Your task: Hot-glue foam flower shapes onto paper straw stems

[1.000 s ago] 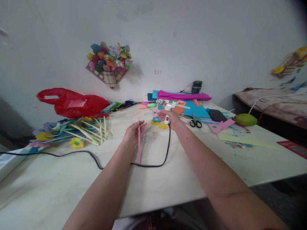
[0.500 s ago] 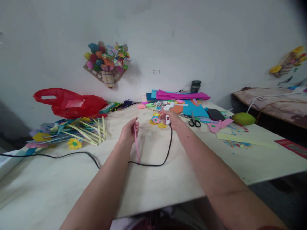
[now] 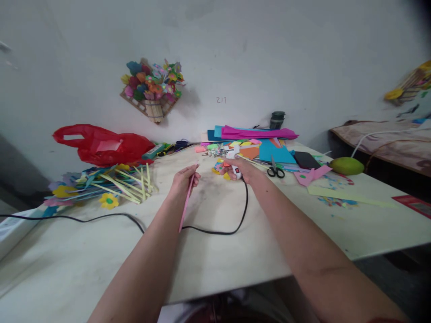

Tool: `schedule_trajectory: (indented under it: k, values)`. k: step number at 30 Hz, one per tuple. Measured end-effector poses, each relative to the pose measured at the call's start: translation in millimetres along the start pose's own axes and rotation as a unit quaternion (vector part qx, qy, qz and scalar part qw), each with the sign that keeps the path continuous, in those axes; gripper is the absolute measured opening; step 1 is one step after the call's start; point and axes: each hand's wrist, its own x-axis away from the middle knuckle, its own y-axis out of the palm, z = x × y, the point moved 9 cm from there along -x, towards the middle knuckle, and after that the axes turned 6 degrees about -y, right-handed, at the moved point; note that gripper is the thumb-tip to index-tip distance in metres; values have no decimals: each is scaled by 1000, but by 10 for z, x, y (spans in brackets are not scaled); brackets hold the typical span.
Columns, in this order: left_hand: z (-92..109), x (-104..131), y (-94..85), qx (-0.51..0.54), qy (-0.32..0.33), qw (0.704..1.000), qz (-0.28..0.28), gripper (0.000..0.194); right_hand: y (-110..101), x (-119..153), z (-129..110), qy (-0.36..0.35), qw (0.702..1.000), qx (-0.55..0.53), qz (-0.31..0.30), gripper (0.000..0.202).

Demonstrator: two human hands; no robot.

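Note:
My left hand (image 3: 186, 180) is closed on a thin pink stick (image 3: 186, 204), whose lower end slants down toward my forearm and whose tip pokes out above the fingers. To its right, my right hand (image 3: 240, 169) grips a white glue gun (image 3: 236, 172) with a red switch. The gun's front end points left, toward the pink stick's tip, with a gap between them. A black cord (image 3: 245, 206) runs from the gun's base and loops across the table behind the left forearm. Foam flowers (image 3: 218, 166) lie just left of my right hand.
A red plastic bag (image 3: 111, 146), pale yellow strips (image 3: 126, 186) and a yellow flower (image 3: 108, 201) lie at left. Black scissors (image 3: 276, 171), blue sheets (image 3: 274, 152), a dark phone (image 3: 305, 160) and a green fruit (image 3: 346, 166) are at right. The front edge (image 3: 232, 289) is near.
The pink stick has tilted, its lower end swinging left, and its tip now shows above my left fingers. The glue gun has turned to point more to the left.

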Motion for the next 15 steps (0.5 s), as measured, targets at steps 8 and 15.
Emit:
schedule_trajectory:
  k: [8, 15]
  values:
    - [-2, 14, 29, -131, 70, 989, 8, 25, 78, 30, 20, 17, 999, 28, -32, 36]
    - [-23, 1, -14, -162, 85, 982, 36, 25, 71, 59, -32, 7, 997, 79, -13, 36]
